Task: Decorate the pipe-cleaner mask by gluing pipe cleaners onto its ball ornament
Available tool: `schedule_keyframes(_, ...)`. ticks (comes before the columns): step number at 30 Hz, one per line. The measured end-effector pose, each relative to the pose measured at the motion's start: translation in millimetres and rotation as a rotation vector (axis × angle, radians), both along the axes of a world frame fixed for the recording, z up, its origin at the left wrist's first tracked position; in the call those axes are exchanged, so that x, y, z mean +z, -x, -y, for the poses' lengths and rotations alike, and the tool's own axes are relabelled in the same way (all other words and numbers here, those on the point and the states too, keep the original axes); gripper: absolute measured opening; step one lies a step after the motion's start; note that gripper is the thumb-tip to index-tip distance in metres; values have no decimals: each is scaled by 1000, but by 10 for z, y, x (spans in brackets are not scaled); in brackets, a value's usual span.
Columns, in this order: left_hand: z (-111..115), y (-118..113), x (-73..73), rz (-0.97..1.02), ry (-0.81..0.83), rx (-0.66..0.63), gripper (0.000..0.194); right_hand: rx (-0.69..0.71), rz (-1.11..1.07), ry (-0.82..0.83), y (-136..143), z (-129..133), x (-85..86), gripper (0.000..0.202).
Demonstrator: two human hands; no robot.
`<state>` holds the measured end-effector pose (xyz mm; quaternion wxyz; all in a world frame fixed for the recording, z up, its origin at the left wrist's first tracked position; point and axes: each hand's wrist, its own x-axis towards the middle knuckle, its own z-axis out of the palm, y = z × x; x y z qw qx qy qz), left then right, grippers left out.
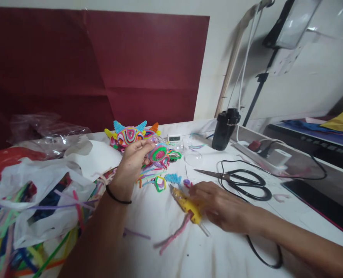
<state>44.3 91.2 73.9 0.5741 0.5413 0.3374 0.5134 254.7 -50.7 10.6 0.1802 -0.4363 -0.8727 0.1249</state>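
Note:
My left hand (135, 158) is closed, pinching a round piece (159, 153) coiled from pink, green and blue fuzzy pipe cleaners. Behind it stands a colourful pipe-cleaner animal head (129, 135) with light blue horns. Low over the table, my right hand (218, 202) is curled at the side of a yellow hot glue gun (185, 200); motion blurs it, and the gun's handle is hidden. The gun's nozzle points up and left, and a clear glue stick (204, 230) sticks out behind. A pink pipe cleaner (175, 234) trails beside the gun. Small pipe-cleaner shapes (160, 183) lie ahead of the nozzle.
Black-handled scissors (241, 181) lie open at the right, near a black cable (275, 170). Beyond are a black cup (226, 129), a power strip (261, 154) and a small digital clock (174, 138). Loose pipe cleaners and a white plastic bag (46, 185) heap up at the left.

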Motion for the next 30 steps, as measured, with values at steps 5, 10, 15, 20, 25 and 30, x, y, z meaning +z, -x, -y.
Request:
schedule_keyframes(5, -5, -24, -37, -34, 11, -7, 18, 12, 175, -11, -109, -85, -166, 49)
schedule_keyframes(10, -4, -27, -77, -62, 22, -34, 19, 52, 193, -23, -15, -118, -166, 41)
schedule_keyframes(15, -43, -19, -143, -82, 3, -26, 18, 86, 69, -82, -124, -87, -72, 48)
schedule_keyframes(20, -47, -25, -185, -121, 0, 29, 15, -15, -190, -38, -272, -46, 114, 58)
schedule_keyframes(25, -10, -43, -175, -132, -15, 83, 9, -123, -424, 108, -288, -97, 211, 53)
schedule_keyframes(30, 6, -59, -150, -108, 11, 72, 12, -137, -509, 89, -221, -174, 267, 39)
